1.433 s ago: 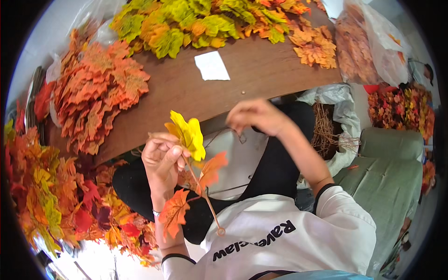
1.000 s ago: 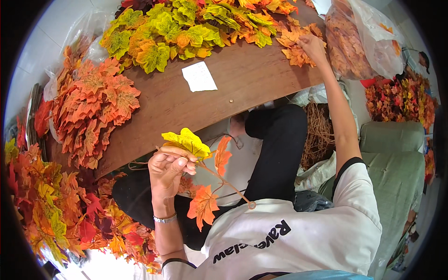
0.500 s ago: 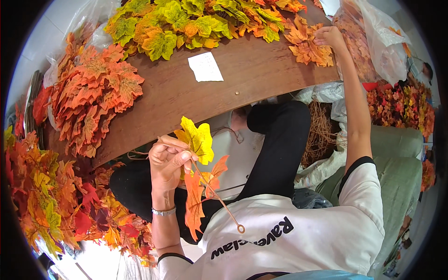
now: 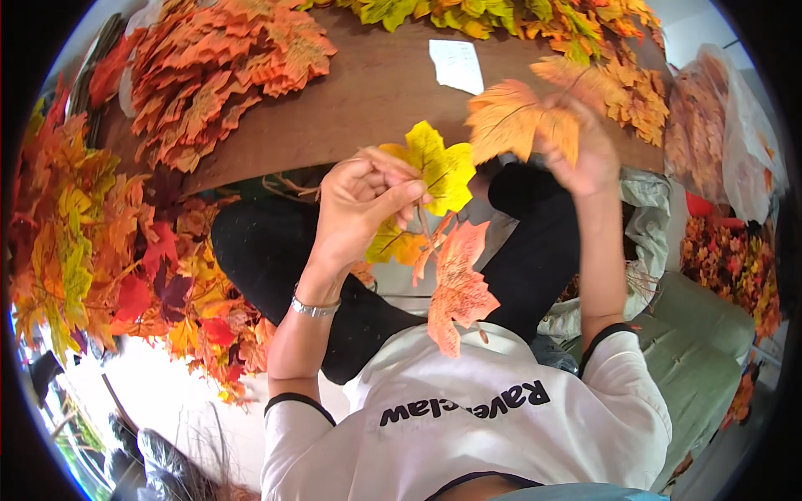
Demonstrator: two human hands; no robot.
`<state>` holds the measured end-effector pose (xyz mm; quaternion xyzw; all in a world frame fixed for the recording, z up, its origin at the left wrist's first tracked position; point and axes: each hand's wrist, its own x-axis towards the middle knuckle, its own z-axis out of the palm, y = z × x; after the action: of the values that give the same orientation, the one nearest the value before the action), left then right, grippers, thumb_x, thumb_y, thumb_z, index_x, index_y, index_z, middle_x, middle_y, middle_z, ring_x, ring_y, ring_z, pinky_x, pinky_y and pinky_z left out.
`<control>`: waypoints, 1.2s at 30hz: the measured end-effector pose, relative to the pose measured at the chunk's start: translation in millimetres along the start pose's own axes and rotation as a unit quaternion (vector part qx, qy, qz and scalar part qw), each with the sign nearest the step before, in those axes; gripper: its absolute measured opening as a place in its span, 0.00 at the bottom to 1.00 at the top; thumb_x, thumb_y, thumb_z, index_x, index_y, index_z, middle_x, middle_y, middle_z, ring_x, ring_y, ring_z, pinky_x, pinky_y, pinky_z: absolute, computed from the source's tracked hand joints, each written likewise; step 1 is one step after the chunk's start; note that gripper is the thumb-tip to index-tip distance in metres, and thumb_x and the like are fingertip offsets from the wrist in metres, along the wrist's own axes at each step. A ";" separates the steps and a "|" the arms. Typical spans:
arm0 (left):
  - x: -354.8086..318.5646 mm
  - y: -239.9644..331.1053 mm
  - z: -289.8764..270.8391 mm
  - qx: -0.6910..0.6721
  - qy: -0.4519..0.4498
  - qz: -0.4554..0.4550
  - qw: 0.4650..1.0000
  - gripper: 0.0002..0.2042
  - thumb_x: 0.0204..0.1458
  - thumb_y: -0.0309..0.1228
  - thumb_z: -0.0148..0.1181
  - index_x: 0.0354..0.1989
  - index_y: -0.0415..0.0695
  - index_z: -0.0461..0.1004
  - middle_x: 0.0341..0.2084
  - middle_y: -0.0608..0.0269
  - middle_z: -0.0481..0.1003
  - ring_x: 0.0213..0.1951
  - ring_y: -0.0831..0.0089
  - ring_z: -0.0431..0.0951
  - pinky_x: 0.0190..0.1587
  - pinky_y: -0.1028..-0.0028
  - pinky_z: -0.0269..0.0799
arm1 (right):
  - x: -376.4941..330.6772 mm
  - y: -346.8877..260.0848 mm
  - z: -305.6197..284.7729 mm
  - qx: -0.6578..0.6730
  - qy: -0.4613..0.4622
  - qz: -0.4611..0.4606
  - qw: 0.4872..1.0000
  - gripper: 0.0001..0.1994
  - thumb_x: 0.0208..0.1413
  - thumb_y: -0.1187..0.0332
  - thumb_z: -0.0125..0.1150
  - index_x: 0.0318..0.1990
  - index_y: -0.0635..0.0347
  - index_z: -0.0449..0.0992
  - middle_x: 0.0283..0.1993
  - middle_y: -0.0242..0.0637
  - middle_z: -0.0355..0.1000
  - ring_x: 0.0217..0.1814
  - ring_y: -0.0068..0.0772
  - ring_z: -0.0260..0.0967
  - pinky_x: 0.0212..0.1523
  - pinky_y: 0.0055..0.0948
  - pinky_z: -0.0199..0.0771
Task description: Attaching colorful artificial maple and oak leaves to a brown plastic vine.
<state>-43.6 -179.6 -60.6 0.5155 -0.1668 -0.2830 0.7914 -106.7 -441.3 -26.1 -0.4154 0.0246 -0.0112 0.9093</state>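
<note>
My left hand (image 4: 368,196) pinches the stem of an artificial leaf spray over my lap. A yellow-green leaf (image 4: 439,169) stands beside its fingertips, and a salmon-orange leaf (image 4: 461,284) hangs lower on the same stem. To the right, my right hand (image 4: 589,154) is closed on an orange leaf (image 4: 504,121), slightly blurred by motion and held level with the table's front edge. The two hands are apart, with the yellow leaf close to the orange one.
On the brown table (image 4: 376,92) lie a stack of red-orange leaves (image 4: 225,71), green-yellow leaves (image 4: 468,15), an orange pile (image 4: 639,96) and a white paper (image 4: 456,66). A plastic bag (image 4: 739,134) stands right. Finished-looking foliage (image 4: 159,284) crowds my left; a green seat (image 4: 693,342) is at right.
My right hand has come from the orange pile at the far right toward my left hand, bringing an orange leaf. The left hand still holds the spray, and the whole view has shifted.
</note>
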 end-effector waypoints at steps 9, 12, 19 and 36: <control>-3.8 3.9 -8.3 -0.030 0.010 0.051 0.998 0.05 0.47 0.20 0.57 0.33 0.35 0.70 0.22 0.59 0.74 0.21 0.82 0.70 0.23 0.85 0.65 | 21.9 98.0 66.7 0.063 0.044 0.102 0.992 0.09 0.48 0.71 0.59 0.35 0.67 0.73 0.33 0.34 0.69 0.30 0.22 0.63 0.34 0.21 0.65; -5.0 5.1 -10.3 -0.042 0.018 0.044 0.998 0.05 0.47 0.20 0.57 0.31 0.34 0.68 0.24 0.57 0.73 0.21 0.81 0.70 0.23 0.84 0.67 | 15.4 104.7 80.9 0.150 0.081 0.134 0.976 0.09 0.49 0.70 0.59 0.36 0.66 0.73 0.31 0.33 0.68 0.33 0.22 0.62 0.35 0.21 0.65; -8.2 11.9 -9.7 -0.036 0.026 0.037 0.998 0.05 0.47 0.20 0.57 0.30 0.33 0.67 0.24 0.58 0.72 0.22 0.80 0.71 0.23 0.83 0.67 | 12.9 107.7 91.5 0.183 0.088 0.173 0.964 0.09 0.50 0.68 0.57 0.36 0.65 0.71 0.31 0.34 0.67 0.33 0.24 0.63 0.36 0.24 0.66; -7.5 8.0 -10.1 -0.024 0.020 0.035 0.999 0.05 0.47 0.19 0.57 0.30 0.32 0.68 0.26 0.59 0.72 0.22 0.81 0.71 0.23 0.84 0.68 | 8.7 109.0 93.8 0.162 0.068 0.144 0.974 0.11 0.54 0.66 0.53 0.38 0.67 0.70 0.30 0.37 0.66 0.30 0.28 0.64 0.35 0.26 0.67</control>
<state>-41.7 -165.2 -57.3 0.4961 -0.1619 -0.2481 0.8161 -93.0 -299.5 -47.5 -0.2529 0.1436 0.0874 0.9528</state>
